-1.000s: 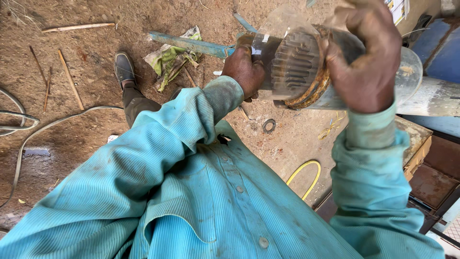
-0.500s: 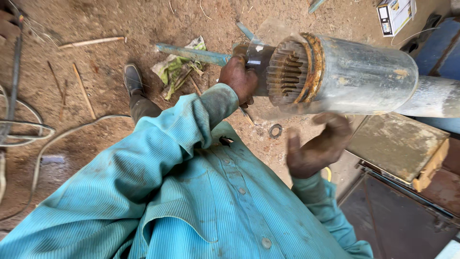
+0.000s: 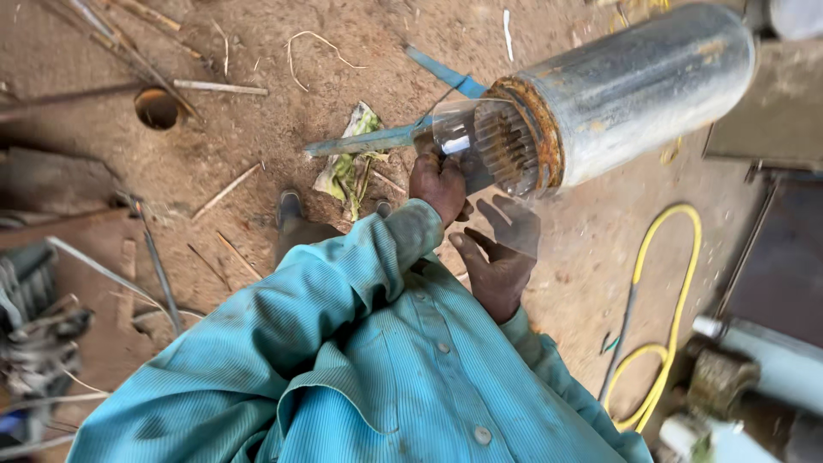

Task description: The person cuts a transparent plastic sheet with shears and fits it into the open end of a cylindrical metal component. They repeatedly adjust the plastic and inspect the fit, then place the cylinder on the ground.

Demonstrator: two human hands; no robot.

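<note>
A long grey metal cylinder (image 3: 634, 90) lies across the upper right, its rusty-rimmed open end (image 3: 523, 141) facing me with toothed slots inside. My left hand (image 3: 439, 184) grips a clear plastic sleeve (image 3: 454, 137) held against that open end. My right hand (image 3: 497, 257) hangs just below the cylinder's mouth, palm up, fingers spread, holding nothing. Both arms wear teal striped sleeves (image 3: 343, 283).
Dirt floor with sticks, a blue strip (image 3: 377, 137) and green wrapper litter (image 3: 351, 163). A yellow hose (image 3: 669, 317) curls at lower right beside pipe parts (image 3: 754, 369). Metal scraps (image 3: 34, 343) lie at left. My shoe (image 3: 290, 210) shows below the litter.
My right hand left the cylinder's end, dropped down and now sits open below it. The view shifted, so the cylinder appears higher and farther right. My left hand stayed on the sleeve.
</note>
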